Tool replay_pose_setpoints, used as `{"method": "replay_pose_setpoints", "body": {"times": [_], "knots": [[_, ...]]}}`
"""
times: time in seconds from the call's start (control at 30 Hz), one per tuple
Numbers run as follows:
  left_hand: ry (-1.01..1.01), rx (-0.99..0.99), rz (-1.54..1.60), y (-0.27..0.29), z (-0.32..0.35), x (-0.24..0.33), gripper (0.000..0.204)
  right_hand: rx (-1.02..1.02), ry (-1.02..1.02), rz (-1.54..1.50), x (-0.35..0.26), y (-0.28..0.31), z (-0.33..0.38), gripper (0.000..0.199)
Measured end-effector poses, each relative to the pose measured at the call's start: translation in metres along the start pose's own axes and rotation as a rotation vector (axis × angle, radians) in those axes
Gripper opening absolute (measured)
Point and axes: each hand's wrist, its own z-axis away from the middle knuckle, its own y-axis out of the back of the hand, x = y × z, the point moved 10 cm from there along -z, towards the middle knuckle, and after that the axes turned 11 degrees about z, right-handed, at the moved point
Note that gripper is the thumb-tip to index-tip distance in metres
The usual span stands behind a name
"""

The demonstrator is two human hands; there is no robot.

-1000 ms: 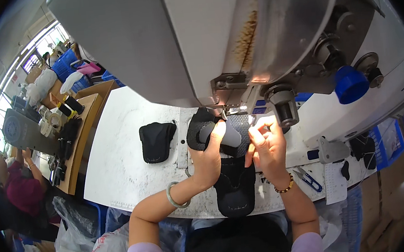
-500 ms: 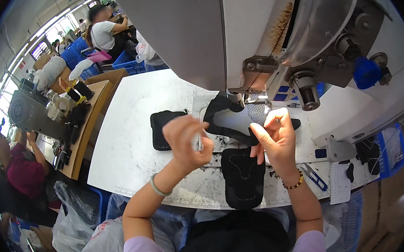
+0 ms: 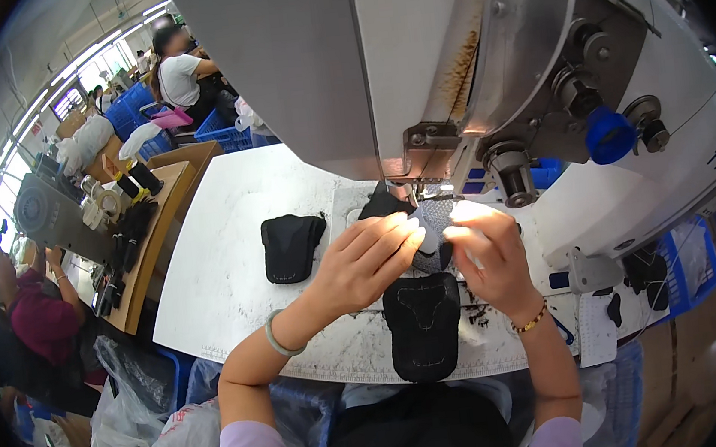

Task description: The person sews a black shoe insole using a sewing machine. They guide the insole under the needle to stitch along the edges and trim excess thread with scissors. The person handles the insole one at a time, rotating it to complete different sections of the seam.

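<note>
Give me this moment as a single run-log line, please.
left hand: holds grey fabric piece | right hand: holds same piece | place: under sewing machine head | nearby: black stitched piece, black piece

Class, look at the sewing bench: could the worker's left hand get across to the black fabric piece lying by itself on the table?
Probably yes. The left hand is beside the black fabric piece, with only bare white table between them.
</note>
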Motion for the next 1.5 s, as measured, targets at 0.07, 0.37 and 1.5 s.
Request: {"method": "replay_pose_setpoints", "body": {"times": [0.07, 0.37, 1.5], "knots": [[-0.003, -0.037, 0.029, 0.001, -0.005, 0.0, 0.023, -0.105, 0.094, -0.058, 0.002, -0.007, -0.005, 0.031], [-0.013, -0.052, 0.003, -0.003, -0.011, 0.002, 0.019, -0.142, 0.047, -0.099, 0.02, -0.019, 0.006, 0.014], [0.412, 0.235, 0.497, -0.017, 0.029, -0.081, 0.025, -0.052, -0.081, 0.086, 0.006, -0.026, 0.006, 0.023]]}}
